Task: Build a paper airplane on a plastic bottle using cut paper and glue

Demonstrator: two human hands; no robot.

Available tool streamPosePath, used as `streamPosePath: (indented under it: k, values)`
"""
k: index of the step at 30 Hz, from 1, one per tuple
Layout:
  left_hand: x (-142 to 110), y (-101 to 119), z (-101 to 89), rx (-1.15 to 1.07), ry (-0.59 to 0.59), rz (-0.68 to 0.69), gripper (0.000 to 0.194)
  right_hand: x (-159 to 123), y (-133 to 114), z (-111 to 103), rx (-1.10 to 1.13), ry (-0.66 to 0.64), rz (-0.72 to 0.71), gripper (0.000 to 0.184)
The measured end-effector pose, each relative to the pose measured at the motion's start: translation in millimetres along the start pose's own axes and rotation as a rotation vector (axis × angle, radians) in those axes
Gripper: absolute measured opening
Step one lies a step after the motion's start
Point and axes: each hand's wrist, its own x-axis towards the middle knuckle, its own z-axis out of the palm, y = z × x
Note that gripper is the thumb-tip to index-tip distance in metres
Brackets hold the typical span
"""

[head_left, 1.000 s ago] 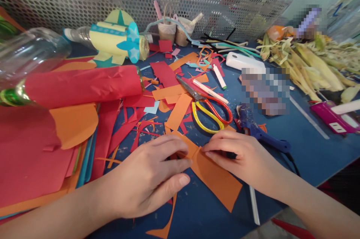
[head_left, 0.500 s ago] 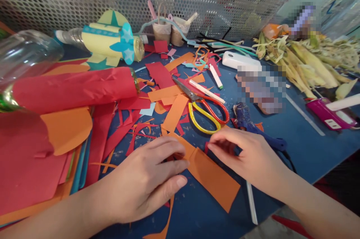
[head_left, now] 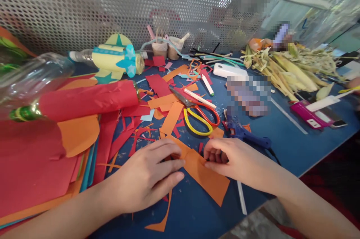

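Observation:
On the blue table lies an orange paper strip, slanting between my two hands. My left hand is closed over its upper left end; the curled fingers press on the paper and their tips are partly hidden. The thumb sticks out a little below. My right hand has its fingers curled in, with the thumb tip at the strip's right edge; what they hold, if anything, cannot be made out. Just behind the hands lie scissors with one yellow and one red handle. A small red scrap lies between the hands.
A bottle wrapped in red paper lies at left on stacked coloured paper. A blue glue gun is beside my right hand. Behind are markers, paper scraps, a yellow decorated bottle and corn husks.
The view has shifted slightly. My right hand has moved from beside the red scrap to the orange strip's edge, and its fingers are curled more. My left hand stays at the strip's end.

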Motion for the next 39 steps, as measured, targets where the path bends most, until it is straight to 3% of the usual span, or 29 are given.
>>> streamPosePath:
  k: [5, 8, 12, 14, 16, 17, 20, 27, 33, 39]
  values:
    - [1, 4, -3.1, -0.006, 0.145, -0.083, 0.019, 5, -4, -9, 0.146, -0.004, -0.021, 0.005]
    - [2, 9, -2.8, -0.126, 0.229, -0.28, 0.025, 7, -7, -12, 0.289, -0.03, -0.021, 0.007]
    - [8, 11, -0.8, -0.522, 0.185, -0.573, 0.018, 14, -8, -14, 0.341, -0.076, -0.056, 0.016]
    - [10, 10, -1.8, -0.652, 0.184, -0.663, 0.021, 22, -5, -17, 0.109, 0.113, -0.097, 0.015]
    - [13, 9, -4.5, -0.749, 0.227, -0.736, 0.019, 35, 0, -22, -0.266, 0.395, -0.094, 0.014]
    - [13, 9, -6.3, -0.797, 0.255, -0.766, 0.018, 42, 3, -24, -0.416, 0.441, -0.07, 0.018]
    - [15, 10, -11.2, -0.943, 0.347, -0.815, 0.021, 60, 10, -28, -0.541, 0.337, -0.038, 0.022]
    - [15, 11, -16.0, -1.068, 0.484, -0.831, 0.03, 64, 2, -34, -0.413, 0.193, 0.003, 0.013]
    - [15, 7, -22.8, -0.998, 0.634, -0.828, 0.026, 39, -4, -33, -0.094, 0.099, -0.025, 0.02]
    - [14, 9, -31.7, -0.908, 0.692, -0.764, 0.022, 6, -5, -3, 0.516, -0.136, -0.101, 0.056]
